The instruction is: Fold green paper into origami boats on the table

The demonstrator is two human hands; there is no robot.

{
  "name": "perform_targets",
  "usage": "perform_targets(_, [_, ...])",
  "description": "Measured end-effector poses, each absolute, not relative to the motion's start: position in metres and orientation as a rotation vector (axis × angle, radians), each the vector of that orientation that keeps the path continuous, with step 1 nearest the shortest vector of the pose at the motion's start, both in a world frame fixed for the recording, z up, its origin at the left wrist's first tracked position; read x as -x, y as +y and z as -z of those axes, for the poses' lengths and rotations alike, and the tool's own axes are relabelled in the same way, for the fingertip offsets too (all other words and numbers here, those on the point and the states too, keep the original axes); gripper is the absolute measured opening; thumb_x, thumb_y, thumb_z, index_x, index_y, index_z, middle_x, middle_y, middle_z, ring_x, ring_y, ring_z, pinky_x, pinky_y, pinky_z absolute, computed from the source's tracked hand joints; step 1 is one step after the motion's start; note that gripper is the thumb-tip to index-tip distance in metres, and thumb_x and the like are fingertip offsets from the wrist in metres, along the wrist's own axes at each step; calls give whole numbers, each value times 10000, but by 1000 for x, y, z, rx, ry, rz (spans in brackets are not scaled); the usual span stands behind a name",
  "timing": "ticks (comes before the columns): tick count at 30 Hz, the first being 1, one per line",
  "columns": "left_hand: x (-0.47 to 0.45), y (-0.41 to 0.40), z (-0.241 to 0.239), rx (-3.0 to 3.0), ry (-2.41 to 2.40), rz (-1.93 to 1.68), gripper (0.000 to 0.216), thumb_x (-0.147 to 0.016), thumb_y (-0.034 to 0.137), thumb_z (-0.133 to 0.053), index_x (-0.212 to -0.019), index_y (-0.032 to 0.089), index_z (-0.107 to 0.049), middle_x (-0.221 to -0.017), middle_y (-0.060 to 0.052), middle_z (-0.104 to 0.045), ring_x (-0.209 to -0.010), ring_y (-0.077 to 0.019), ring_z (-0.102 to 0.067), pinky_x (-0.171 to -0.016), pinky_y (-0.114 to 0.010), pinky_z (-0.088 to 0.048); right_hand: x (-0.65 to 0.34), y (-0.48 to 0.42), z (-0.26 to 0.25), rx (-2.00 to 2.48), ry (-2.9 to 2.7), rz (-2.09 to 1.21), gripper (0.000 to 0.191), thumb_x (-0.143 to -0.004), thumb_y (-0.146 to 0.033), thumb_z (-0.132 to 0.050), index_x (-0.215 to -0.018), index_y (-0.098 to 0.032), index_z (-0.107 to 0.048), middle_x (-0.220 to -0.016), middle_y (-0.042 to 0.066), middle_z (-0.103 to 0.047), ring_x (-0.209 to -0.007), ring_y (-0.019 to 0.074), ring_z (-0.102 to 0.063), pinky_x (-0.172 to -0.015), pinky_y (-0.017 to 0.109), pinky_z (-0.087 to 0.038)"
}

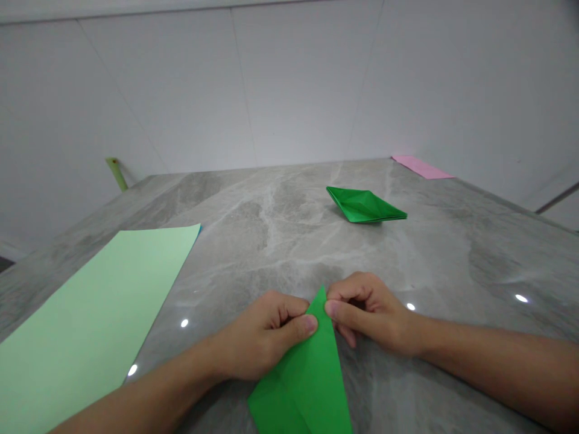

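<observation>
Two hands, left hand [260, 337] and right hand [368, 313], pinch thumb and fingers shut on the far tip of the paper [307, 386] lying near on the table [289, 229], where uneven pressure might skew the crease or tear the tip.

PLACE: plain indoor paper-craft workspace; kind of building cannot be told | WALLS: white panelled walls [294, 84] close behind and to both sides | SURFACE: polished grey marble-look surface [280, 199] mirroring overhead lights | EVIDENCE: light green sheet [90, 319] lying flat; pink sheet [421, 167] at far corner; folded green paper model [365, 205]; half-folded green sheet [307, 380] at near edge
</observation>
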State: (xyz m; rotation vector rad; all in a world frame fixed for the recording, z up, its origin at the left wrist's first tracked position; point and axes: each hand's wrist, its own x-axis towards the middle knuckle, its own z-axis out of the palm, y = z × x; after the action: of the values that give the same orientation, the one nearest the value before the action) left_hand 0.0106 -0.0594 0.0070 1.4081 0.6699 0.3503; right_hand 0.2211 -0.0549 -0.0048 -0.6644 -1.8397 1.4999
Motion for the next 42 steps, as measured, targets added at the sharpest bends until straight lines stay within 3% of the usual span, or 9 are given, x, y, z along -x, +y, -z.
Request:
perform_targets(12, [-15, -61, -10, -1521, 728, -434, 456, -914, 531, -481, -632, 178, -417, -555, 70, -299, -479, -66, -268, -418, -189, -223, -219, -57, 1, 695, -1918, -1424, 476, -931, -423, -538, -539, -154, -516, -449, -30, -479, -417, 64, -415, -431, 192, -317])
perform_targets(28, [-18, -61, -6, -1560, 806, -474, 421, -939, 514, -426, -710, 166, -489, -605, 54, -359, -528, -83, -327, -457, -201, -265, -217, -59, 0, 862, -1902, -1384, 420, -878, -372, -602, -531, -168, -485, -435, -45, -470, -403, 59, -390, -408, 184, -296])
perform_targets(42, [-23, -67, -7, -1957, 1009, -772, 385, -973, 348, -395, -624, 188, -369, -552, 61, -316, -516, -87, -345, -517, -247, -255, -216, -57, 0, 799, -1911, -1443, 447, -894, -408, -595, -533, -151, -534, -460, -35, -488, -428, 60, -410, -429, 186, -306])
